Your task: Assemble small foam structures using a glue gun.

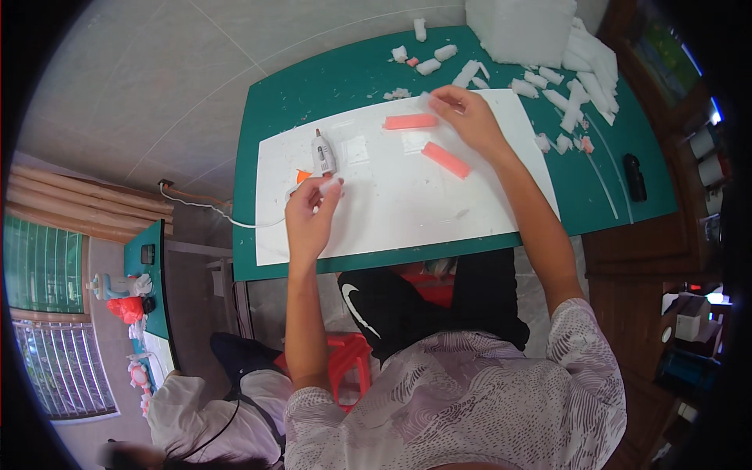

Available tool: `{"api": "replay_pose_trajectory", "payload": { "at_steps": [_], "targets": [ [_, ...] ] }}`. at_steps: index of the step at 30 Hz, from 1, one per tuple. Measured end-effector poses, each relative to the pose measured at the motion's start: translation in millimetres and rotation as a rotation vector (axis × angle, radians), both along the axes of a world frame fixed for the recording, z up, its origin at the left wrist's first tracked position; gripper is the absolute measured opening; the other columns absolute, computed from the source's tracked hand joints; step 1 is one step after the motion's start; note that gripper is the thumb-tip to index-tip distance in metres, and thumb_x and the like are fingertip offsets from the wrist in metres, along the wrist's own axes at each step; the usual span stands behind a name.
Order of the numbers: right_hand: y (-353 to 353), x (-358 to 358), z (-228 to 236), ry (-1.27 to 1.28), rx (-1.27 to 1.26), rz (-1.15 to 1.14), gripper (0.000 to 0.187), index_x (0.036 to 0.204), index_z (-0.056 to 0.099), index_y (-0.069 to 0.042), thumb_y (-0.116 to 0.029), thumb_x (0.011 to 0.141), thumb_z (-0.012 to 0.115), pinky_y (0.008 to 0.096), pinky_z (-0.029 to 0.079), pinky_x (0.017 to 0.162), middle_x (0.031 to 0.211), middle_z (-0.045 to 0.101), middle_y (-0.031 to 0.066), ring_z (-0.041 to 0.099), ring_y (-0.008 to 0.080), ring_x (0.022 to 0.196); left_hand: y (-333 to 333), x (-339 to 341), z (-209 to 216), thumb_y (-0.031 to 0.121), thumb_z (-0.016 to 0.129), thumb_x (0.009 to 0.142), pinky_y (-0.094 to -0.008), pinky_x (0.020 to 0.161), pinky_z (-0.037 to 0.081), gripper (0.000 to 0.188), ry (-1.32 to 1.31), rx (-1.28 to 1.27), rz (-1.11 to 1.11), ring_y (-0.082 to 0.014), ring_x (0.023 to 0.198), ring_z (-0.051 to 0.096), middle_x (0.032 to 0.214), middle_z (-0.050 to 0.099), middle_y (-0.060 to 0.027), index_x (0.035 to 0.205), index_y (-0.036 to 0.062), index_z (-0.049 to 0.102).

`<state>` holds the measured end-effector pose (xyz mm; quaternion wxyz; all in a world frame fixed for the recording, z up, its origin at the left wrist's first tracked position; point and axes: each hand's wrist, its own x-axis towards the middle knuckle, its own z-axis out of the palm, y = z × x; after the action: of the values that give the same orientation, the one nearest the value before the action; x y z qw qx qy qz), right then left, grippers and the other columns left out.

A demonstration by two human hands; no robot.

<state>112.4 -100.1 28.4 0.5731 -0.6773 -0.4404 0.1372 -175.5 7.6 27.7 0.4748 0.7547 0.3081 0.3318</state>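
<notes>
My left hand (309, 219) hovers over the white board (392, 211), thumb and fingers closed around a small whitish piece (332, 186) whose kind I cannot make out. Just beyond it lies a white hot glue gun (322, 155) with an orange trigger, its nozzle pointing away from me. My right hand (468, 119) is at the board's far edge, fingertips pinching a small white piece (427, 100), blurred and partly hidden. Nearest to that hand are two pink foam strips: one strip (410, 121) lies crosswise, the other strip (446, 160) slants toward me.
White foam scraps (428, 66) litter the green table (274, 94). A large white foam block (521, 30) stands at the far right. Clear glue sticks (603, 172) and a black bottle-like object (635, 178) lie right. A white cord (254, 225) crosses left. Another person (211, 407) sits left.
</notes>
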Motion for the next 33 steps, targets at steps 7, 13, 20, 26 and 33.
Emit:
{"api": "replay_pose_trajectory", "payload": {
  "at_steps": [7, 13, 20, 26, 33],
  "targets": [
    [-42.5, 50.0, 0.9, -0.156, -0.008, -0.148, 0.035, 0.119, 0.065, -0.005, -0.017, 0.087, 0.066, 0.0299, 0.049, 0.084, 0.103, 0.069, 0.0122, 0.065, 0.0217, 0.094, -16.4, -18.0, -7.8, 0.008, 0.065, 0.091, -0.0272, 0.082, 0.047, 0.017, -0.136, -0.183, -0.072, -0.0145, 0.090, 0.063, 0.096, 0.067, -0.0097, 0.102, -0.0038, 0.061],
    [-87.2, 55.8, -8.4, -0.287, -0.261, -0.275, 0.036, 0.119, 0.064, -0.006, -0.019, 0.085, 0.064, 0.0346, 0.049, 0.078, 0.098, 0.070, 0.0127, 0.064, 0.0263, 0.088, -26.1, -7.5, -27.1, 0.006, 0.069, 0.087, -0.0248, 0.076, 0.044, 0.018, -0.156, -0.094, -0.066, -0.0107, 0.085, 0.057, 0.094, 0.062, -0.0058, 0.100, -0.0036, 0.061],
    [-94.9, 13.1, -16.6, -0.462, -0.124, -0.140, 0.029, 0.113, 0.064, -0.003, -0.013, 0.085, 0.065, 0.0327, 0.049, 0.082, 0.108, 0.067, 0.0103, 0.064, 0.0224, 0.091, -41.5, 24.0, -30.6, -0.002, 0.073, 0.081, -0.0211, 0.074, 0.043, 0.023, -0.266, -0.348, -0.115, -0.0079, 0.084, 0.057, 0.092, 0.060, -0.0027, 0.100, -0.0012, 0.060],
    [-81.7, -75.8, -10.2, 0.363, -0.021, 0.465, 0.028, 0.115, 0.060, -0.001, -0.009, 0.090, 0.066, 0.0245, 0.049, 0.081, 0.101, 0.064, 0.0065, 0.060, 0.0101, 0.093, -69.8, 54.1, -14.7, -0.004, 0.071, 0.082, -0.0207, 0.072, 0.048, 0.022, -0.343, -0.517, -0.203, -0.0085, 0.082, 0.060, 0.092, 0.062, -0.0040, 0.100, 0.0008, 0.059],
    [-76.5, -79.1, -15.5, 0.501, 0.022, 0.441, 0.022, 0.109, 0.060, 0.000, -0.009, 0.090, 0.065, 0.0236, 0.050, 0.077, 0.094, 0.063, 0.0040, 0.060, 0.0095, 0.086, -70.9, 51.3, -12.4, -0.004, 0.071, 0.082, -0.0216, 0.074, 0.047, 0.025, -0.312, -0.500, -0.280, -0.0073, 0.083, 0.058, 0.100, 0.061, -0.0048, 0.104, 0.0003, 0.059]
  ]
}}
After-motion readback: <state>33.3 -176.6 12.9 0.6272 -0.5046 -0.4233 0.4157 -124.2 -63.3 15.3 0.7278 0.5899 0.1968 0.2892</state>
